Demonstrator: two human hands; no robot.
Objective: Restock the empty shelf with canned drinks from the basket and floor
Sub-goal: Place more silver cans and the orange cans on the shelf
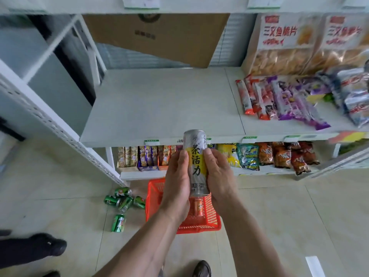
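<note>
Since the wide pale-grey shelf board [159,104] shows no can on it anywhere, I judge the restocking barely begun: this would be the first drink to go up. Both of my hands are wrapped round one tall silver-and-yellow drink can [196,162], held upright just in front of that shelf board's front edge and not yet touching it. My left hand [178,176] curls against the can's left side with the thumb lying up along the label; my right hand [217,172] grips the opposite side, fingers bent round the back where I cannot see them. Both forearms reach up from below, wrists close together.

Much is left. Below the shelf board, on the floor, sits the red plastic mesh basket [207,222] with an orange can [197,206] lying in it, and beside the basket lie several green cans [124,200] on their sides, one a little apart. All of these remain to be lifted and stood in rows.
</note>
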